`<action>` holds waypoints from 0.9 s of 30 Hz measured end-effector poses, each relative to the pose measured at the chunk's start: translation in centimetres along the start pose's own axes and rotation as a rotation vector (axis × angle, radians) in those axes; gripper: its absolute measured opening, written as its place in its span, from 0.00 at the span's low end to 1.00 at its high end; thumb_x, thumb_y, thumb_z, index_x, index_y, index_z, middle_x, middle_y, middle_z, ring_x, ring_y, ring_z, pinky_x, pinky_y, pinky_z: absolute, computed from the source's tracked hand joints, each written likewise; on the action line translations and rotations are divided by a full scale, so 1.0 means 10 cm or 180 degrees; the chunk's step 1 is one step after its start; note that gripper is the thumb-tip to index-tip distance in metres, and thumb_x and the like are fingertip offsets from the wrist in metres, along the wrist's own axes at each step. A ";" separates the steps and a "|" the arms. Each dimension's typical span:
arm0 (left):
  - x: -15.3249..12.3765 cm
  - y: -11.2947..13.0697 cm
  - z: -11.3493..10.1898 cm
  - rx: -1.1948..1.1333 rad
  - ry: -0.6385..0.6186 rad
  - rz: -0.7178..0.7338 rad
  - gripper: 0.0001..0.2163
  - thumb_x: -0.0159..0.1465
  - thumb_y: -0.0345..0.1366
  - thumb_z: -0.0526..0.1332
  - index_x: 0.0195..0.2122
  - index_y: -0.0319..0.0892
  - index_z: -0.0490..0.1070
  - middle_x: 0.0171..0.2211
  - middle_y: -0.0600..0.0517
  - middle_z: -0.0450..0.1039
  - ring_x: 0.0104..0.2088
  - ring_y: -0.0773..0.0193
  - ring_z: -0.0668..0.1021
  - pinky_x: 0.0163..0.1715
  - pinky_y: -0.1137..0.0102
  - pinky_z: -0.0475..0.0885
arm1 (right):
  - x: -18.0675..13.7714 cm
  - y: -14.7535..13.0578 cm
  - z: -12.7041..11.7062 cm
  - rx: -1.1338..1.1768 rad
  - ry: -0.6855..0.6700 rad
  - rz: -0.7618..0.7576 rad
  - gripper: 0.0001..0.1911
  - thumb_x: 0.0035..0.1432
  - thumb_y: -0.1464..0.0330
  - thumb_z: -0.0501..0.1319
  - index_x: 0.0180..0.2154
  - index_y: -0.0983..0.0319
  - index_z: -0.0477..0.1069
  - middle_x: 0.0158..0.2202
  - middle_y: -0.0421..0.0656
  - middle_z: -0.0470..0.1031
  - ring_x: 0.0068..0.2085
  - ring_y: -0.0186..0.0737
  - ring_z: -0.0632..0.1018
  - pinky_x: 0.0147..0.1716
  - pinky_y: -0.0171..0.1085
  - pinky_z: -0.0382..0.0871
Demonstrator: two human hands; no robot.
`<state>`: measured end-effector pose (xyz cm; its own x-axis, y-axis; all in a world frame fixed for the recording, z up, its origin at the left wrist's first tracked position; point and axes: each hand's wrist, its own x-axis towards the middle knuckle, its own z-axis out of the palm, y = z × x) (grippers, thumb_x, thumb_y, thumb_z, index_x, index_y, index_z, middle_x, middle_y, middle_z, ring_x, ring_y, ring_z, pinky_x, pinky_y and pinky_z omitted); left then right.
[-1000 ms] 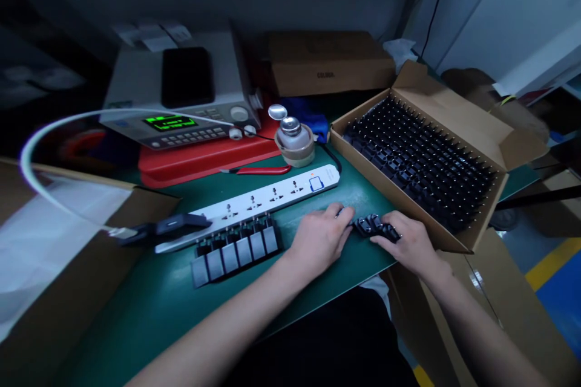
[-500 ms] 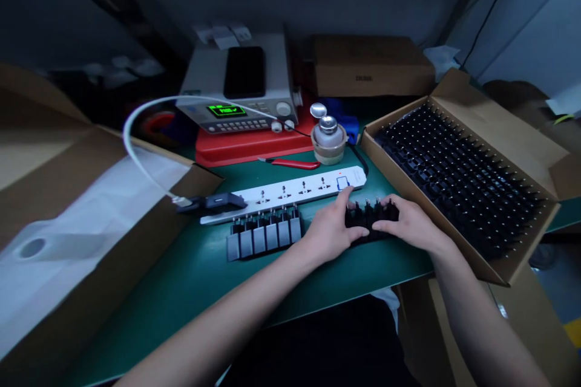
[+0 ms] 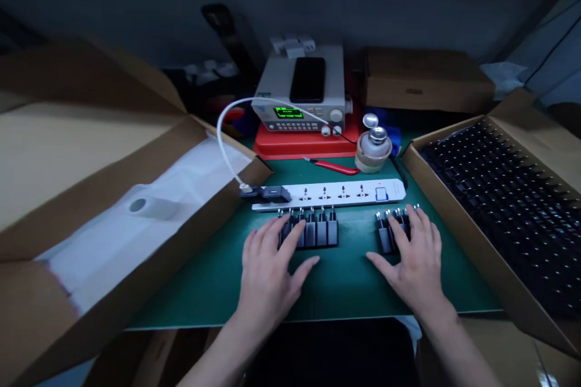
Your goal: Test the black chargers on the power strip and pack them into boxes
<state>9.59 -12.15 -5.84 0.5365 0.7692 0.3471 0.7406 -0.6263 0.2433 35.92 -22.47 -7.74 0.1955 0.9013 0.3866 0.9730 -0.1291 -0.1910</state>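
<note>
My left hand [image 3: 271, 272] is spread over the left end of a row of black plug adapters [image 3: 321, 231], its fingertips on or just above them. The adapters stand side by side with metal pins pointing at the power strip [image 3: 327, 195]. My right hand [image 3: 415, 257], fingers apart, lies over a second group of black plug adapters [image 3: 384, 237] and covers part of it. One charger [image 3: 275, 193] sits on the strip's left end, with a white cable [image 3: 219, 133] plugged into it.
A grey meter [image 3: 299, 115] with a lit green display rests on a red tray [image 3: 272, 148]. Red-handled cutters [image 3: 336, 166] and a pump bottle [image 3: 374, 148] lie behind the strip. Open cartons flank the table: one lined with white wrap [image 3: 181, 193], one full of black adapters [image 3: 503, 187].
My left hand has left the right-hand adapters and moved over to the left row. My right hand stays at the right group, its fingers now spread. The camera view has turned left.
</note>
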 end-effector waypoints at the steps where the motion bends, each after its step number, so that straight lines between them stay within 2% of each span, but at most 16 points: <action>1: -0.01 -0.03 0.05 0.0164 -0.0077 -0.0028 0.25 0.66 0.43 0.65 0.63 0.44 0.66 0.61 0.35 0.67 0.62 0.36 0.70 0.57 0.38 0.67 | 0.02 -0.03 0.04 -0.0067 -0.0040 0.0008 0.30 0.62 0.51 0.65 0.59 0.60 0.70 0.66 0.58 0.62 0.67 0.69 0.63 0.62 0.68 0.59; 3: 0.00 -0.04 0.16 0.0326 -0.0229 -0.0054 0.26 0.66 0.46 0.65 0.63 0.44 0.68 0.63 0.33 0.65 0.63 0.33 0.68 0.57 0.36 0.66 | 0.06 -0.02 0.08 -0.0109 -0.0109 -0.0016 0.24 0.63 0.56 0.64 0.57 0.58 0.73 0.64 0.55 0.66 0.65 0.66 0.66 0.61 0.66 0.59; 6: 0.05 0.03 0.31 0.0343 -0.0158 -0.0108 0.24 0.66 0.49 0.64 0.61 0.46 0.71 0.63 0.34 0.65 0.63 0.34 0.68 0.58 0.36 0.64 | 0.08 0.11 0.04 0.0020 -0.0194 -0.0315 0.20 0.63 0.60 0.64 0.55 0.56 0.74 0.64 0.52 0.67 0.65 0.62 0.67 0.62 0.64 0.60; 9: 0.09 0.05 0.37 0.0271 -0.0014 -0.0126 0.21 0.67 0.48 0.63 0.58 0.45 0.74 0.62 0.34 0.67 0.62 0.35 0.69 0.59 0.38 0.64 | 0.05 0.23 -0.06 0.0091 -0.0302 -0.0543 0.24 0.62 0.59 0.65 0.58 0.56 0.71 0.69 0.52 0.58 0.69 0.64 0.61 0.64 0.64 0.59; 12: 0.06 -0.04 0.32 0.0139 0.0007 -0.0001 0.19 0.67 0.46 0.63 0.56 0.45 0.75 0.60 0.35 0.68 0.62 0.37 0.70 0.59 0.38 0.64 | -0.01 0.23 -0.10 -0.0085 -0.0275 -0.0276 0.33 0.61 0.55 0.65 0.65 0.57 0.65 0.74 0.54 0.45 0.71 0.70 0.54 0.63 0.69 0.59; 15: -0.03 -0.18 0.23 -0.0026 -0.0043 0.0347 0.18 0.66 0.43 0.62 0.56 0.47 0.74 0.61 0.38 0.68 0.63 0.37 0.68 0.61 0.37 0.63 | -0.08 0.19 -0.06 -0.0154 -0.0266 -0.0121 0.33 0.62 0.56 0.65 0.65 0.56 0.64 0.75 0.54 0.40 0.70 0.72 0.56 0.59 0.68 0.66; 18: -0.14 -0.27 0.18 0.0033 -0.0067 0.0259 0.22 0.65 0.43 0.62 0.60 0.49 0.70 0.67 0.37 0.59 0.68 0.31 0.60 0.61 0.32 0.60 | -0.12 0.20 0.00 -0.0087 -0.0266 -0.0176 0.30 0.61 0.59 0.65 0.63 0.55 0.66 0.75 0.52 0.42 0.70 0.71 0.57 0.57 0.66 0.69; 20: -0.17 -0.28 0.19 0.0116 -0.0070 -0.0042 0.27 0.64 0.46 0.62 0.65 0.49 0.65 0.71 0.36 0.52 0.69 0.26 0.57 0.58 0.30 0.62 | -0.11 0.23 0.01 -0.0035 -0.0241 -0.0195 0.29 0.60 0.59 0.66 0.62 0.56 0.68 0.75 0.53 0.44 0.70 0.71 0.57 0.58 0.67 0.68; 22: -0.17 -0.28 0.22 0.0114 -0.0059 -0.0211 0.30 0.64 0.47 0.63 0.66 0.48 0.64 0.71 0.35 0.49 0.68 0.24 0.58 0.56 0.32 0.67 | -0.08 0.28 -0.03 0.0063 -0.0235 -0.0252 0.28 0.59 0.60 0.66 0.60 0.58 0.69 0.74 0.53 0.47 0.70 0.71 0.57 0.58 0.67 0.68; 24: -0.15 -0.28 0.23 0.0082 -0.0028 -0.0230 0.28 0.63 0.46 0.63 0.64 0.48 0.67 0.71 0.37 0.51 0.65 0.25 0.62 0.54 0.34 0.70 | -0.03 0.30 -0.14 0.0213 -0.0170 -0.0354 0.28 0.59 0.61 0.67 0.59 0.58 0.69 0.73 0.54 0.50 0.69 0.69 0.59 0.59 0.66 0.67; 27: -0.16 -0.34 0.17 -0.0050 0.0060 -0.0084 0.25 0.63 0.45 0.63 0.61 0.49 0.69 0.68 0.38 0.57 0.61 0.29 0.66 0.52 0.36 0.71 | -0.01 0.27 -0.34 0.0456 0.0169 -0.0473 0.30 0.57 0.64 0.68 0.61 0.57 0.67 0.73 0.53 0.50 0.69 0.68 0.60 0.63 0.68 0.62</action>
<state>6.91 -11.09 -8.76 0.5091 0.7831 0.3572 0.7479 -0.6079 0.2668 38.96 -24.30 -5.25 0.0610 0.8825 0.4664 0.9651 0.0672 -0.2532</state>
